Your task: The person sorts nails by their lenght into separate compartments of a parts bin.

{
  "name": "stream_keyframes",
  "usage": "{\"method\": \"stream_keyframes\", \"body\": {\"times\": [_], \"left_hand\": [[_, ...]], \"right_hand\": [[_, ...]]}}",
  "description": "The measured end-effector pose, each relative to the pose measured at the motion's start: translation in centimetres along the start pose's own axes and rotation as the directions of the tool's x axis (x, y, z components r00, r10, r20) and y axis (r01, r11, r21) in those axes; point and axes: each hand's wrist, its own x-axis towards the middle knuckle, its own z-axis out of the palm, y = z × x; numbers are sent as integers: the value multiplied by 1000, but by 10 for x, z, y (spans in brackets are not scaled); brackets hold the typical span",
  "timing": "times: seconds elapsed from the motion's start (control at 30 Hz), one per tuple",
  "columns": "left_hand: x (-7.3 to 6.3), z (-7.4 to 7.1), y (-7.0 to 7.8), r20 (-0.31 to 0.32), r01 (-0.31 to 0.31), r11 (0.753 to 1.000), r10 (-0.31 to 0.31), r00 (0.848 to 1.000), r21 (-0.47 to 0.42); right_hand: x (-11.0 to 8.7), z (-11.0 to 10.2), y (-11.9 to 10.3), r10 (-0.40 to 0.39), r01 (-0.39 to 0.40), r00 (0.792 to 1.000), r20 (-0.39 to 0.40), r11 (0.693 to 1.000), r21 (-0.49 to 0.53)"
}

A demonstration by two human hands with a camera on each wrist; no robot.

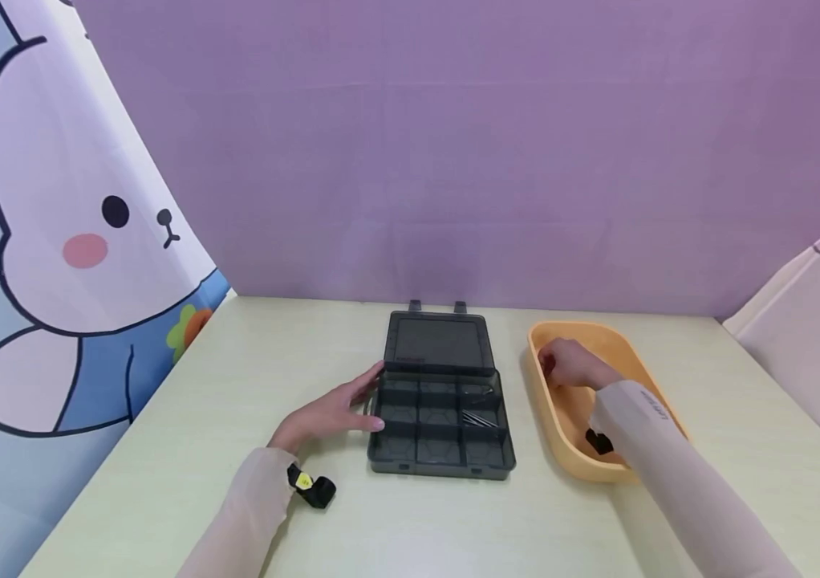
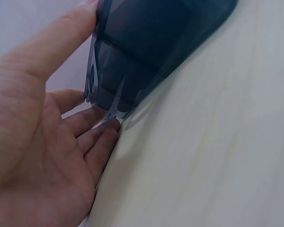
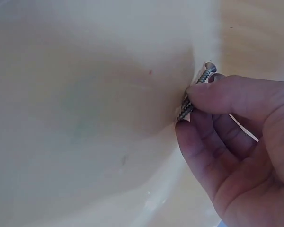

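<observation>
A dark translucent compartment box (image 1: pixel 439 457) lies on the table with its lid (image 1: pixel 439 339) folded back. My left hand (image 1: pixel 334 411) rests against the box's left side, thumb at the rim and the other fingers spread along the outer wall. In the left wrist view, fingertips (image 2: pixel 111 124) touch the wall low down near the table. Inside the orange bin (image 1: pixel 562 449), my right hand (image 1: pixel 567 363) is near the left wall. Its thumb and fingers pinch silver screws (image 3: pixel 206 75), seen in the right wrist view; two heads show, and the fingers partly cover the shafts.
Thin metal pieces (image 1: pixel 478 419) lie in a right-hand compartment of the box, with a small dark piece (image 1: pixel 481 393) in the compartment behind. The bin stands right of the box, a strip of table between them. A purple cloth backdrop (image 1: pixel 453 160) hangs behind the table.
</observation>
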Motion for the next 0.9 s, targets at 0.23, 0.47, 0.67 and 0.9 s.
{"method": "stream_keyframes", "body": {"times": [0.23, 0.47, 0.67, 0.9], "left_hand": [[1, 1, 2, 0, 14, 1000, -14, 1000, -4], [0, 1, -1, 0, 12, 1000, -12, 1000, 5], [0, 0, 1, -5, 24, 1000, -23, 1000, 11], [-1, 0, 1, -5, 17, 1000, -17, 1000, 12]], "right_hand": [[-1, -5, 0, 4, -3, 1000, 9, 999, -43], [-1, -16, -5, 7, -5, 998, 64, 1000, -28], [-1, -25, -10, 23, -25, 994, 108, 1000, 13], [-3, -32, -17, 4, -7, 993, 115, 1000, 25]]}}
